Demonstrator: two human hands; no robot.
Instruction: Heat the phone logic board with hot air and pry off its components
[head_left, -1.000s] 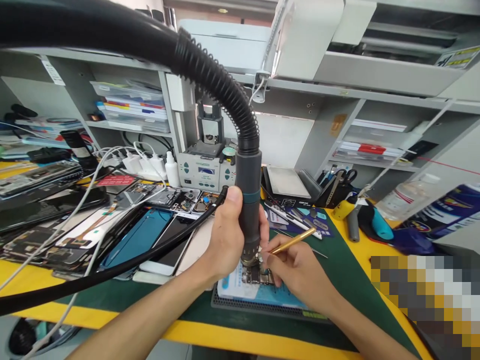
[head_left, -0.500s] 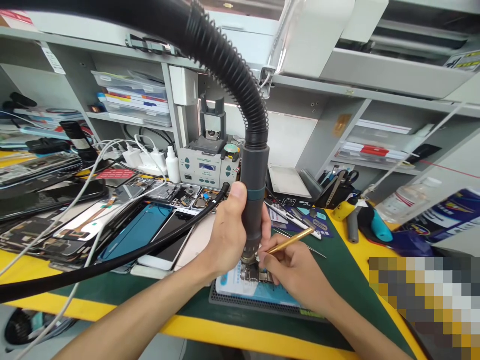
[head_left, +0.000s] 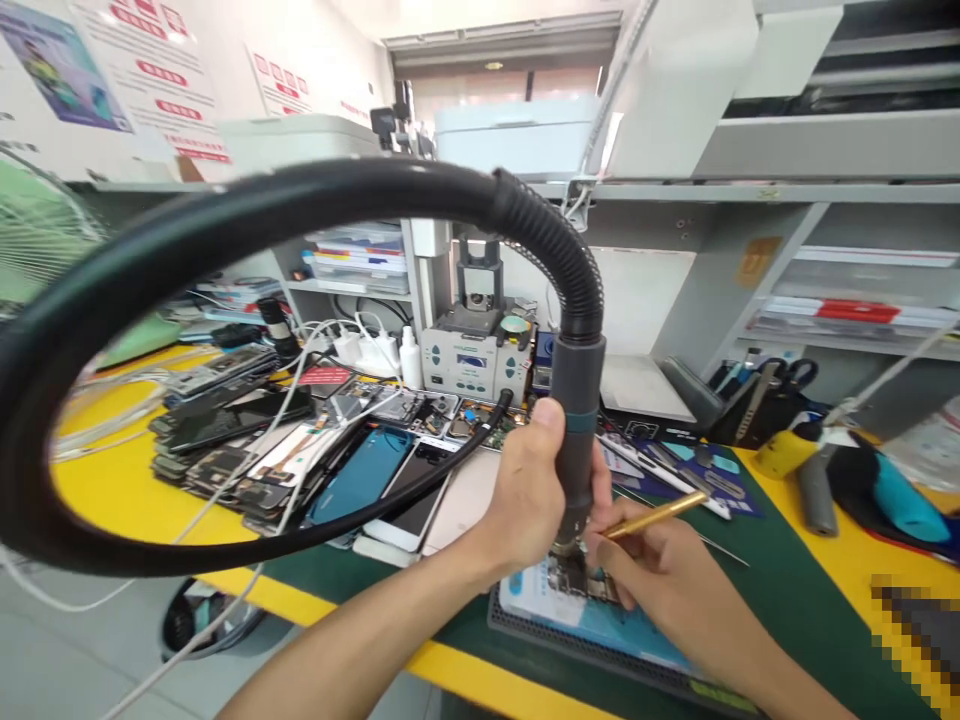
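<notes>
- A circuit board [head_left: 583, 582] is laid on a blue-and-white pad [head_left: 630, 640], under which a black mesh tray [head_left: 538, 640] is seen.
- Directly over the circuit board, a dark handpiece [head_left: 577, 420] is held nearly upright, nozzle end down; whether the board is touched cannot be told.
- The handpiece is grasped by the left hand [head_left: 529, 490], its fingers wrapped around the barrel.
- Just right of the circuit board, a gold rod [head_left: 664, 510] is pinched in the fingers of the right hand [head_left: 660, 560]; its lower tip is hidden.
- Left of the circuit board, a black hose [head_left: 300, 200] is looped from the handpiece's top.
- Behind the circuit board, a grey station [head_left: 442, 372] is placed.
</notes>
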